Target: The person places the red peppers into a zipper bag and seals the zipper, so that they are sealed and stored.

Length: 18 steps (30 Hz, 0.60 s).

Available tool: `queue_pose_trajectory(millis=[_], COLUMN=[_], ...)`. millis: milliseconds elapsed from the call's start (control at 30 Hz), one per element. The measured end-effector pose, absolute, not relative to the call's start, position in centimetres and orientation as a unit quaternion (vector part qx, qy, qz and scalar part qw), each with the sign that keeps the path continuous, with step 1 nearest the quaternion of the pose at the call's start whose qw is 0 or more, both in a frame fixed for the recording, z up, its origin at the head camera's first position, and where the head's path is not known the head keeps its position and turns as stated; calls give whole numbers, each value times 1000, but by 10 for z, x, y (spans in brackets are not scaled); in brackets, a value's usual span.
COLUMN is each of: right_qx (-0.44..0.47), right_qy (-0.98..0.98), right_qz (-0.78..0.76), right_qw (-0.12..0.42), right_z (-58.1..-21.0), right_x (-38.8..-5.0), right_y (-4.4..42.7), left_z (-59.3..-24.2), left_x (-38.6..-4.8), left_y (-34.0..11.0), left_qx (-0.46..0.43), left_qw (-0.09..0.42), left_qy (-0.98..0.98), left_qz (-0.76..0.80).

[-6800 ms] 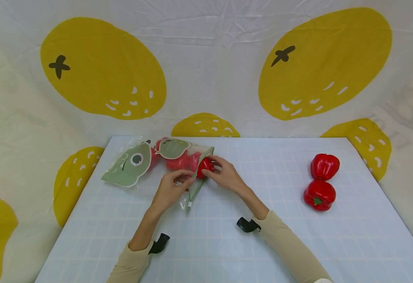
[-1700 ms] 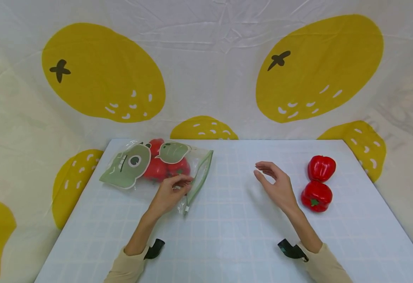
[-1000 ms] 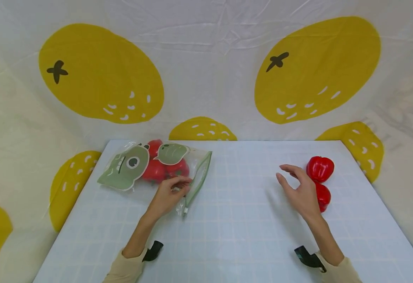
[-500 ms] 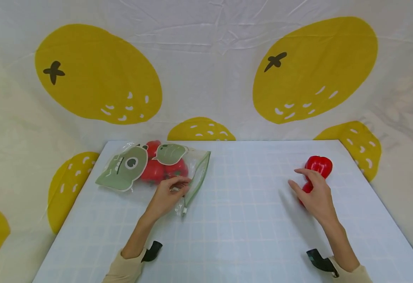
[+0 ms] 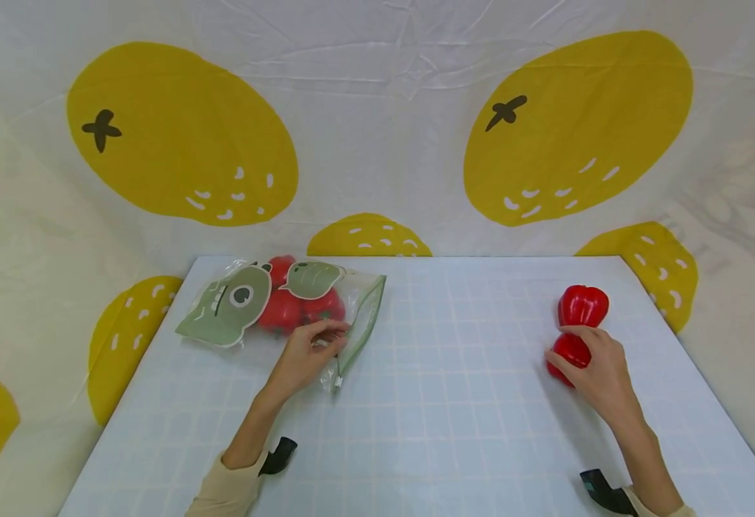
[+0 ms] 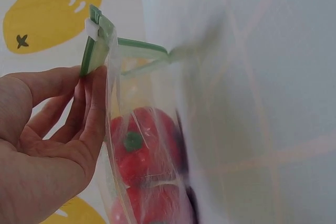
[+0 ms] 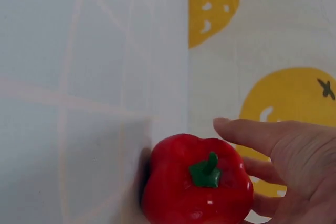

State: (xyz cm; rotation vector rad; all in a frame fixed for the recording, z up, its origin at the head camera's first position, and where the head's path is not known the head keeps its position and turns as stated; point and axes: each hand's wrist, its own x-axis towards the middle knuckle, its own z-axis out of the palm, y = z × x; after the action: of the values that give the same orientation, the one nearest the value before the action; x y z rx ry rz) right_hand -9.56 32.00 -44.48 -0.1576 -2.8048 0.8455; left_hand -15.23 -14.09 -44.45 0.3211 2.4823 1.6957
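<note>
My left hand (image 5: pixel 312 352) pinches the green zip edge of a clear slider bag (image 5: pixel 367 316) between thumb and fingers. The mouth of that bag gapes beside the fingertips in the left wrist view, near a white slider (image 6: pixel 92 28). Several red bell peppers (image 5: pixel 280 312) lie inside, partly behind a printed green cartoon animal. On the right, my right hand (image 5: pixel 600 366) reaches around a red bell pepper (image 7: pixel 199 182) with a green stem, thumb on one side and fingers on the other. The right wrist view shows a gap between thumb and pepper. Another red bell pepper (image 5: pixel 582 306) sits just behind.
The table (image 5: pixel 455 402) has a pale checked cover. A white cloth (image 5: pixel 377 129) with yellow fruit prints hangs behind and along the sides. Black wrist cameras (image 5: pixel 280 456) sit at both sleeves.
A pepper that my right hand held at the bag's mouth now lies inside. That hand has moved right and down around the nearer loose pepper. My left hand keeps its pinch.
</note>
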Motion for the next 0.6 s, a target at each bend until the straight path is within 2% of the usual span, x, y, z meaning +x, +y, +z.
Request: queue_pose_trajectory(millis=[300,600], right_qx=[-76,-38], right_qy=[-956,-967], right_qz=[271,241], right_qw=[78,72], right_z=[-444,-440], right_x=[-93,-91], right_y=[327,330], left_z=[-445,-446], left_x=[-153,-153], left_y=[-142,-141], left_qx=[109,117], left_qw=[53,48], left_qy=[817,815], left_qz=[563,566])
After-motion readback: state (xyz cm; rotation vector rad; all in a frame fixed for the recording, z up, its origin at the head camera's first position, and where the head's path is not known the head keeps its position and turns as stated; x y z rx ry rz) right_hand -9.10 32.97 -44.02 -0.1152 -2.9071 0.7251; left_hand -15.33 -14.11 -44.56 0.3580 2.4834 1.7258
